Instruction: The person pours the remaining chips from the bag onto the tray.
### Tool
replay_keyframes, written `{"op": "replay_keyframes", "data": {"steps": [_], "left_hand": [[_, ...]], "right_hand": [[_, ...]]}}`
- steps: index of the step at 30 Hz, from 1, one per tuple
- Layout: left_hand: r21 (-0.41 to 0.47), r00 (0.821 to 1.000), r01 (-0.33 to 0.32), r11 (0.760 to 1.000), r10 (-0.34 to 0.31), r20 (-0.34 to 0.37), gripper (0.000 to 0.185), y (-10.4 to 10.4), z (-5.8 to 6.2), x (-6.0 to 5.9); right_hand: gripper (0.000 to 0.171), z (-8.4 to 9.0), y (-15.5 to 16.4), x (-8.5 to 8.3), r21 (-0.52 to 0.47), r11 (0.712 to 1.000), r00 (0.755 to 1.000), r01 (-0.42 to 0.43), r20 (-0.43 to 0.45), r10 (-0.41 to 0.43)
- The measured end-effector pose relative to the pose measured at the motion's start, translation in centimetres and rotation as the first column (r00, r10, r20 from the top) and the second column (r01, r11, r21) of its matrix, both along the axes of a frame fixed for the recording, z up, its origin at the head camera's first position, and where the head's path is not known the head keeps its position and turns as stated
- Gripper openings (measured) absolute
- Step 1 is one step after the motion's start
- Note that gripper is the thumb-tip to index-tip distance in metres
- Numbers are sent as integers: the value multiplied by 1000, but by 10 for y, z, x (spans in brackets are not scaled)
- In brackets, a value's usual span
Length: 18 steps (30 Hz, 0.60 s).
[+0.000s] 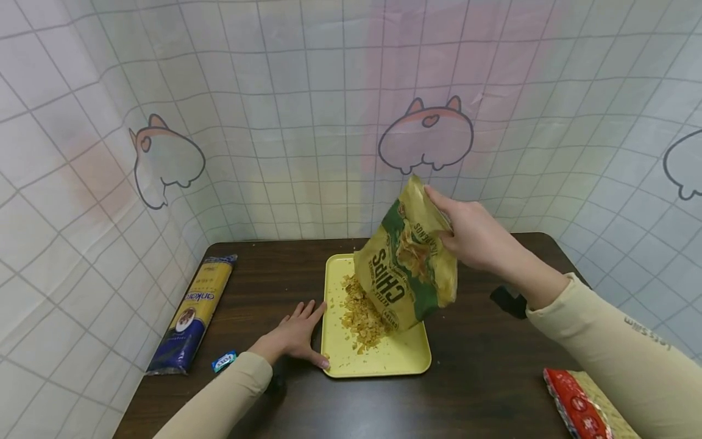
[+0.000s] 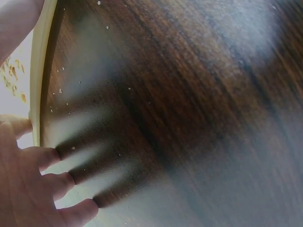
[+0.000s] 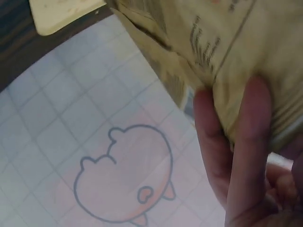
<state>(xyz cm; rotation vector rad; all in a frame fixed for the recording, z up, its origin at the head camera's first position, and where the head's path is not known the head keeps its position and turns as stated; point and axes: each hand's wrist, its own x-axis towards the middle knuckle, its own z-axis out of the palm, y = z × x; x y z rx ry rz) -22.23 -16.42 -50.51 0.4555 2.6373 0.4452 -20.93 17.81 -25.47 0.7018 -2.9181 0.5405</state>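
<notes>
My right hand (image 1: 474, 235) grips a yellow-and-green chip bag (image 1: 408, 256) near its upper right edge, and the bag slants down over the yellow tray (image 1: 378, 366). Crushed chips (image 1: 362, 323) lie in a heap on the tray, partly covered by the bag's lower end. In the right wrist view, fingers (image 3: 255, 113) press against the bag's creased side. My left hand (image 1: 296, 332) lies with fingers spread at the tray's left edge, thumb on the rim. The left wrist view shows its fingertips (image 2: 85, 208) on the dark table beside the tray.
A yellow-and-blue pasta packet (image 1: 194, 317) lies on the left of the table, with a small blue-green wrapped item (image 1: 223, 361) near it. A red packet (image 1: 581, 405) sits at front right, partly behind my sleeve. Tiny crumbs dot the table (image 2: 180, 94). A grid-patterned curtain (image 1: 307, 122) surrounds the back.
</notes>
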Motion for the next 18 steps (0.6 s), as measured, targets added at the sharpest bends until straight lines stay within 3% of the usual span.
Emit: {"op": "replay_keyframes", "data": {"steps": [18], "left_hand": [[2, 1000, -2, 1000, 2, 7, 133, -1, 0, -1]], "right_hand": [[81, 0, 10, 0, -15, 999, 999, 41, -10, -41]]}}
